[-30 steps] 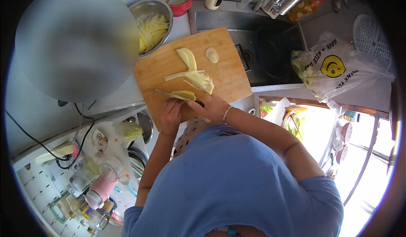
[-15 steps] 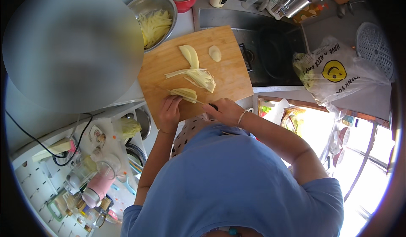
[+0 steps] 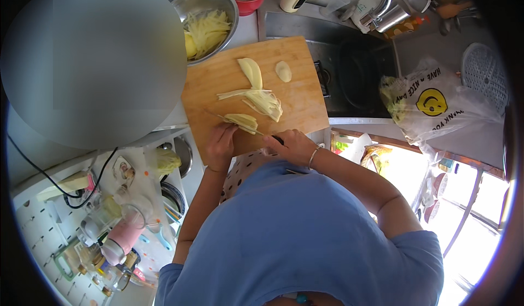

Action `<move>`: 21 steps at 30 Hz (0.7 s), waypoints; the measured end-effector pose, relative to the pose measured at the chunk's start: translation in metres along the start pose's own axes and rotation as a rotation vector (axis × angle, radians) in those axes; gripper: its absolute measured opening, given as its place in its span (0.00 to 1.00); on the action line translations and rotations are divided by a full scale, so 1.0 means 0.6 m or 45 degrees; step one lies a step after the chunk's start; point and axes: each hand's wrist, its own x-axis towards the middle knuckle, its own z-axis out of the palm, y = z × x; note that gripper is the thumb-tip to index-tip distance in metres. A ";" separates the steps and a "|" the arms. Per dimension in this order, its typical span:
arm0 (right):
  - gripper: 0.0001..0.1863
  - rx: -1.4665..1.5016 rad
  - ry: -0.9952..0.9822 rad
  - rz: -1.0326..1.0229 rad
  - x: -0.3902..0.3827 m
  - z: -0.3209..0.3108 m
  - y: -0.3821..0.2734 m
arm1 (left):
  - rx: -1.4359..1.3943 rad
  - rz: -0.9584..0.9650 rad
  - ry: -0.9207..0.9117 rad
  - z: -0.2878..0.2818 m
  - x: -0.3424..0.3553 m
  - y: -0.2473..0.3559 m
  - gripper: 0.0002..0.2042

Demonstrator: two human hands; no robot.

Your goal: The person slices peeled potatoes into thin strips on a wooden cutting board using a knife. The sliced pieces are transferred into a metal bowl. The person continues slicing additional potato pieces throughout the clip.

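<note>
My right hand (image 3: 295, 146) is closed round the black handle of a knife (image 3: 278, 140). Its thin blade is seen nearly edge-on, running left across the near part of a wooden cutting board (image 3: 204, 85). Beside the blade, my left hand (image 3: 221, 144) presses its bent fingers on a small stack of pale yellow potato slices (image 3: 241, 121). Farther up the board lie a heap of cut potato shreds (image 3: 266, 105), a curved row of overlapping slices (image 3: 250, 72) and one loose round slice (image 3: 283, 72). The left fingertips are partly hidden.
A metal bowl of potato shreds (image 3: 204, 33) stands past the board's far left corner, next to a red bowl (image 3: 246, 4). Right of the board is a dark sink (image 3: 357, 68). A plastic bag (image 3: 423, 98) sits beyond it. Shelves with a pink blender (image 3: 124, 238) are at lower left.
The whole view has shifted slightly, with the board now a little right and lower in it. Both hands keep nearly the same place at the knife and the slices.
</note>
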 end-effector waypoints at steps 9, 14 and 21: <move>0.32 -0.221 0.226 -0.362 0.079 0.051 -0.014 | -0.021 0.007 -0.020 -0.003 0.003 -0.004 0.10; 0.35 -0.003 -0.034 0.054 0.010 -0.018 -0.017 | -0.008 -0.006 -0.005 -0.001 -0.003 -0.001 0.10; 0.36 -0.016 -0.087 0.069 -0.017 -0.028 -0.032 | -0.011 0.004 0.000 -0.005 0.006 0.001 0.11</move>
